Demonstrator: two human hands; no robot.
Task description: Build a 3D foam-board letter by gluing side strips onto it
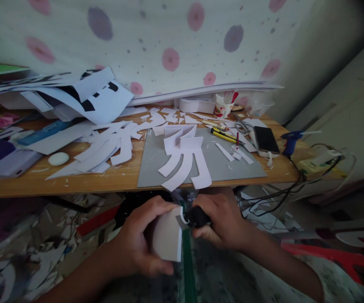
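Observation:
My left hand [140,235] is wrapped round a curved piece of white foam board [168,237], held in front of the table edge. A black-handled utility knife [198,217] is gripped in my right hand [221,221]. Its blade lies against the upper right edge of the board, where a thin white shaving curls off. Beyond my hands, a white foam-board shape [184,158] with strokes like a character and upright walls stands on a grey cutting mat [152,168].
Cut white pieces [102,147] lie heaped at left beside a white egg-shaped object [58,159]. A yellow utility knife [223,136], a phone [266,140], a paper cup [223,106] and a blue glue gun [291,142] are at right. Scraps litter the floor.

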